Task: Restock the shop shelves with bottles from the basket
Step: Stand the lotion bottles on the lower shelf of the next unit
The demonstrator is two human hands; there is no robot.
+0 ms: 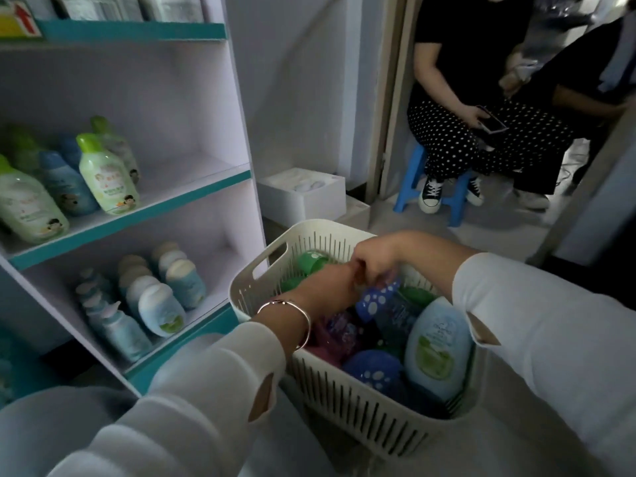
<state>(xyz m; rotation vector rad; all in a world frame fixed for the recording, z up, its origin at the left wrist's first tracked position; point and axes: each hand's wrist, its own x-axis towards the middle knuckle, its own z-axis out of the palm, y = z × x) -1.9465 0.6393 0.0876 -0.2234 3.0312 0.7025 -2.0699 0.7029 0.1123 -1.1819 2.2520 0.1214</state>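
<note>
A white slotted basket (261, 266) stands low at the centre, full of bottles. Among them are a blue bottle with a white-spotted cap (377, 302), a pale blue bottle with a green label (437, 346) and a green-capped bottle (311, 263). Both my hands reach into it. My right hand (375, 259) curls its fingers over the top of the spotted-cap bottle. My left hand (323, 287), a bangle on its wrist, lies beside the green-capped bottle with its fingertips blurred against the right hand. The shop shelves (137, 215) stand at the left.
Green-capped and blue bottles (106, 177) stand on the middle shelf, pale blue ones (161, 308) on the lower shelf. A white box (303, 194) sits on the floor behind the basket. A person (447, 132) sits on a blue stool (409, 180) in the doorway.
</note>
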